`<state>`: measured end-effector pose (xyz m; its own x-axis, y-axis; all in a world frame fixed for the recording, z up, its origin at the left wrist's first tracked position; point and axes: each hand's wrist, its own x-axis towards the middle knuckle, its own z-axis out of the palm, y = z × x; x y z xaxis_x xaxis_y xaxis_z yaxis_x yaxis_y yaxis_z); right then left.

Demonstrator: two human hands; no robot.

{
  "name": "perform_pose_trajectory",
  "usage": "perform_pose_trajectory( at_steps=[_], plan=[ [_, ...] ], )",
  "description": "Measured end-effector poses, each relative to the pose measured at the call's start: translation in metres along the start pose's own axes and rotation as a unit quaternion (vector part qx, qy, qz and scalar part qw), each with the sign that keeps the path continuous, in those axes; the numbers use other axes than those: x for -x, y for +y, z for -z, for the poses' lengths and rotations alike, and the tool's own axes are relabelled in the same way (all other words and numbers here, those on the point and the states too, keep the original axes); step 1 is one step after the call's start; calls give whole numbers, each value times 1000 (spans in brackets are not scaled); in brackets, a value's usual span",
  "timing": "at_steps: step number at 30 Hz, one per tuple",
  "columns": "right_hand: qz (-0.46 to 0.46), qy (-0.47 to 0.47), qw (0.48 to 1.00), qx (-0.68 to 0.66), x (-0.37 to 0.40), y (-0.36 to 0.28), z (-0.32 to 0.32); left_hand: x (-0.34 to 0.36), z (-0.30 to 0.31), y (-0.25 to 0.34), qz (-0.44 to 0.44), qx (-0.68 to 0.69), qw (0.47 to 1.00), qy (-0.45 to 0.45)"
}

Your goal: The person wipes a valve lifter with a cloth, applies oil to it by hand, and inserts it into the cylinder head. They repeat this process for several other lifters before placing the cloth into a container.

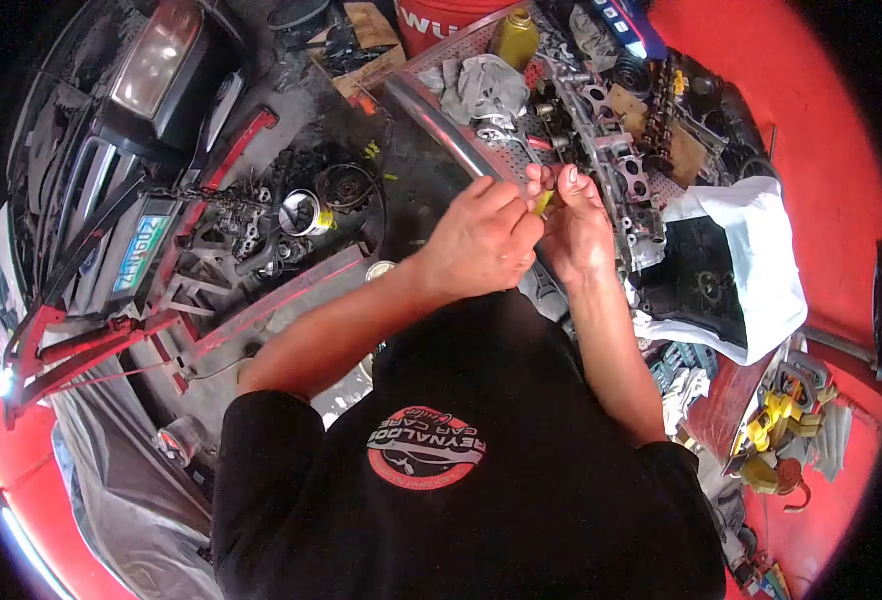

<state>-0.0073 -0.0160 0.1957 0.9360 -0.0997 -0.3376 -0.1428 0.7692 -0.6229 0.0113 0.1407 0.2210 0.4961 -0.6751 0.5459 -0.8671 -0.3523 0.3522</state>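
Observation:
My left hand (486, 238) is closed in a fist, its knuckles facing up; what it grips is hidden. Close against it, my right hand (576, 228) has its fingers curled and its thumb pointing up. A small yellow-green piece (544, 201) shows between the two hands, at the right hand's fingers; its kind cannot be made out. Just beyond the hands lies a metal engine cylinder head (616, 150) on a perforated metal bench (431, 100). A crumpled grey cloth or bag (491, 88) rests on the same bench, farther left.
A yellow-green bottle (515, 38) and a red bucket (441, 22) stand at the back. On the right, a white bag (771, 260) surrounds a dark engine part (696, 285). To the left are a white cup (304, 213), loose parts, a red metal frame (281, 290) and a vehicle headlight (158, 60).

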Motion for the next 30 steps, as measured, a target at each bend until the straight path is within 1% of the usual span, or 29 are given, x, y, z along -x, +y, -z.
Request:
perform_pose_trajectory(
  at_steps=[2,4,5,8,9,10,12,13,15,16,17,18,20,21,23,26,27,28,29,30],
  plan=[
    [19,29,999,-24,-7,16,9,6,-13,-1,47,75,995,37],
    [31,60,997,-28,-7,28,8,9,-25,-2,105,161,979,72],
    [27,55,998,-35,-10,32,13,10,-30,2,194,239,949,70],
    [9,61,998,-12,-19,38,29,14,-41,-3,227,264,931,105],
    [6,65,998,-6,-20,37,31,18,-43,-10,172,194,960,110],
    [9,88,996,7,-18,35,27,24,-46,-14,176,205,958,97],
    [58,139,988,19,-18,52,33,35,-55,-17,183,230,953,73],
    [79,133,986,65,-16,58,34,38,-58,-15,233,273,931,68],
    [122,115,974,154,-13,66,30,38,-62,-16,324,414,847,72],
    [101,122,979,128,-13,63,25,37,-61,-17,363,480,796,74],
    [81,129,983,101,-14,55,19,38,-58,-19,347,490,795,89],
    [60,137,986,74,-13,50,16,38,-52,-20,359,502,783,74],
    [40,90,990,102,-13,41,26,38,-45,-26,379,525,761,43],
    [31,75,990,113,-6,34,21,39,-45,-27,375,532,758,37],
    [-1,41,990,138,6,21,22,36,-44,-29,376,563,735,32],
    [42,-65,976,205,20,15,43,32,-39,-24,391,608,690,27],
    [51,-53,960,271,24,15,45,29,-38,-24,395,622,676,25],
    [85,-20,912,402,28,17,43,28,-38,-22,389,629,673,27],
    [127,-57,840,524,30,14,43,27,-39,-21,384,636,669,27],
    [165,-92,749,635,32,10,42,28,-40,-19,380,643,664,27]
  ],
)
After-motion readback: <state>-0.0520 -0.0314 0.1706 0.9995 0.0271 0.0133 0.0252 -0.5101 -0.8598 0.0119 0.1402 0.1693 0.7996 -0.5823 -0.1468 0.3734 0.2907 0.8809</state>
